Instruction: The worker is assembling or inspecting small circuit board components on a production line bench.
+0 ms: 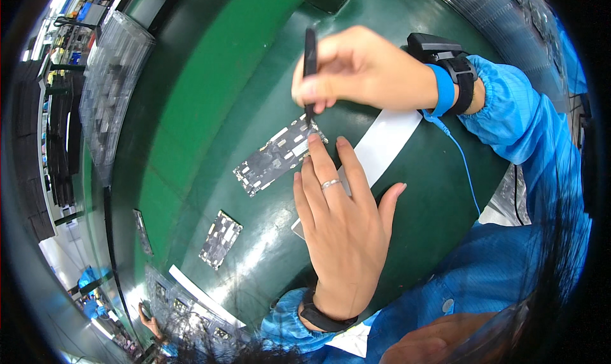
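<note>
A long dark circuit board (270, 163) with pale patches lies slanted on the green mat. My left hand (344, 236), with a ring and a black wristband, rests palm down beside it. Its fingers are stretched out, and the forefinger's tip touches the board's near right part. Above the board's far right end, my right hand (359, 71) grips black tweezers (310, 71), whose tip points down at the board. The tip's contact with the board cannot be made out. A white strip (389, 141) lies under and to the right of the hands.
A shorter circuit board (221, 240) and a narrow piece (142, 232) lie to the left. Clear plastic trays (118, 84) stack at left, more (496, 20) at far right. A blue cord (459, 149) runs from my right wrist strap. Another person's hand (150, 324) shows lower left.
</note>
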Motion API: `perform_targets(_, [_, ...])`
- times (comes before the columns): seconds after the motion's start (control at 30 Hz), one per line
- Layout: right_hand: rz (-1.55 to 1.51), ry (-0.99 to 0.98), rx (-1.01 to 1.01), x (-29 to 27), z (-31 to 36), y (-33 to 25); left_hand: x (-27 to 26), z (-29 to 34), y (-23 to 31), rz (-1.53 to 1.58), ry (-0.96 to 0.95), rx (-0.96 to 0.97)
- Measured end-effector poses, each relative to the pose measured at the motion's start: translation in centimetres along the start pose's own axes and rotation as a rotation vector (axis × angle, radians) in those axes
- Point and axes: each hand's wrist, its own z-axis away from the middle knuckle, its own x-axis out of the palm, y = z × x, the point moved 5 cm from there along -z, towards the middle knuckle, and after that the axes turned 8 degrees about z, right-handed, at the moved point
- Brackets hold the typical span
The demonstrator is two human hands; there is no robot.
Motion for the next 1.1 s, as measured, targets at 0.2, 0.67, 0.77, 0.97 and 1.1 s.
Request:
perform_targets(0.2, [-0.030,0.268,0.073,-2.9,-1.0,0.1,-1.0,0.5,-1.2,0.108,-0.028,-0.089])
perform_targets(0.67, [-0.091,-0.033,0.036,0.3,0.5,-1.1,-3.0,1.6,-6.9,0.166,0.052,-0.272])
perform_targets(0.77, [-0.043,-0.316,0.028,2.5,2.5,-2.2,-2.1,-0.3,-4.3,0.236,0.101,-0.140])
perform_targets(0.97, [0.079,-0.383,0.111,2.6,4.1,-2.3,-3.0,-0.6,-3.8,0.735,0.220,-0.070])
perform_targets(1.1, [0.010,-0.301,0.114,2.7,4.1,-1.7,-4.5,3.1,-1.6,0.489,-0.117,-0.127])
